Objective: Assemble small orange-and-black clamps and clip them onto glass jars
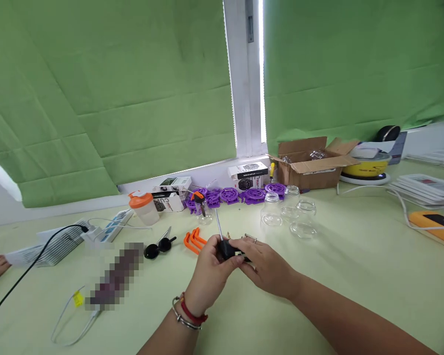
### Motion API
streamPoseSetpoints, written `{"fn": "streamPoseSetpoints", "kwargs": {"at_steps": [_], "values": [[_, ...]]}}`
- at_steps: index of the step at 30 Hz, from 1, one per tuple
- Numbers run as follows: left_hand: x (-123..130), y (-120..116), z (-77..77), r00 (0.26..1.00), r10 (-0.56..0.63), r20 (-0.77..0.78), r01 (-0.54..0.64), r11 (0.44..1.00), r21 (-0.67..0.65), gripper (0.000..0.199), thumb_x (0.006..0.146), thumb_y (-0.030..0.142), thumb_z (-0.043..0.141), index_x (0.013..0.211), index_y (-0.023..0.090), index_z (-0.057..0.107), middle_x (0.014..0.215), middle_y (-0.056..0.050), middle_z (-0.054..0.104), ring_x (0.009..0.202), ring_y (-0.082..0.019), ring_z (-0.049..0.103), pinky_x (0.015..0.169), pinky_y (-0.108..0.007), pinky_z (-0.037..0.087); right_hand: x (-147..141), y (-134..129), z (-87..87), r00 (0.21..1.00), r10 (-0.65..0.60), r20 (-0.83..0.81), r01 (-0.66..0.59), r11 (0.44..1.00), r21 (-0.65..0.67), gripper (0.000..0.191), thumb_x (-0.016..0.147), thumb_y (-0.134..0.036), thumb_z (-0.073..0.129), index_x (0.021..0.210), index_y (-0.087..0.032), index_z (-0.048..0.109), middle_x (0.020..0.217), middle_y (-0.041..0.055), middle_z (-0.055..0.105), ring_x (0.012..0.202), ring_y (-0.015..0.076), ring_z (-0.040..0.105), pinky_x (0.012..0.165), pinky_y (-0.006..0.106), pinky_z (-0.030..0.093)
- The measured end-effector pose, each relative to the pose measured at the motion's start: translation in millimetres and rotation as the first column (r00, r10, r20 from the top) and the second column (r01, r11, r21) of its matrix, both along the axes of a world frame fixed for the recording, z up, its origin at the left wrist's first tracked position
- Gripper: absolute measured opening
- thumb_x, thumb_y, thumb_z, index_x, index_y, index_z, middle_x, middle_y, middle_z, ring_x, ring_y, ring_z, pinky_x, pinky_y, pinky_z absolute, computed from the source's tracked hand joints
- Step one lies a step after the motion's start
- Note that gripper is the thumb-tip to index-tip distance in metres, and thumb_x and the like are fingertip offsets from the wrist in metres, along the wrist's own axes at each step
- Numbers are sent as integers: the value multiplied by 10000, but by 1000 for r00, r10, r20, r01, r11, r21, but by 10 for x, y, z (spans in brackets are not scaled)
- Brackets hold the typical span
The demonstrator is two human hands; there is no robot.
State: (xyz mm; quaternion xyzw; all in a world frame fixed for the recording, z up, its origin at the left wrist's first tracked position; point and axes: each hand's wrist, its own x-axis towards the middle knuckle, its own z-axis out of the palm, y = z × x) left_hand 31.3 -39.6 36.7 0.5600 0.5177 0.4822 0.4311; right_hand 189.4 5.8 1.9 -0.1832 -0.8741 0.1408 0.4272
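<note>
Left of and nearer than the open brown cardboard box [311,175], the left hand [211,271] and right hand [272,264] close curled fingers round a small black plastic piece [226,250], probably to steady it, its slim silver metal rod [219,225] left free.

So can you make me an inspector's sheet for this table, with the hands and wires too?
Surface: pale green table, bare in front of the hands.
Things in hand: black piece with a metal rod pointing up and away.
Hands: left hand and right hand both hold the black piece.
Clutter: orange parts, clear jars, purple parts, open cardboard box.
Cables: black cable at left; white cable lying loosely curved.
Surroundings: green blinds behind.
Spills: nothing seen.
</note>
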Motion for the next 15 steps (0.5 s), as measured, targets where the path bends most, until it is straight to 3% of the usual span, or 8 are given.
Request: {"fn": "streamPoseSetpoints", "kwargs": {"at_steps": [3,6,9,15], "values": [[-423,-28,11,969,206,-136,-199,978,65,408,673,398,684,995,172,576,906,-50,624,793,-172,575,670,-270,469,0,3,-5,999,27,32,-27,999,-19,545,866,-149,484,1385,-257,356,1274,105,570,1177,258,526,945,462,468],[-932,-69,26,822,398,-407,-385,915,118,444,586,412,723,945,165,638,927,-64,649,852,-223,584,717,-311,470,26,24,11,1000,15,26,-14,999,-42,527,860,-130,478,1363,-262,399,1279,105,570,1185,262,524,955,484,467],[-1338,-150,11,761,300,-575,-390,920,-36,455,557,368,721,961,165,668,912,-60,674,808,-232,603,724,-328,471,41,29,19,999,23,38,-20,997,-69,507,854,-127,480,1341,-259,435,1263,109,580,1171,263,536,952,487,474],[-1667,-271,-23,809,130,-574,-284,940,-188,365,545,319,706,893,210,700,905,-30,705,889,-253,615,798,-333,468,41,27,-8,996,52,77,-46,995,-84,475,861,-138,475,1324,-244,456,1234,113,595,1170,248,536,952,463,480]]}}
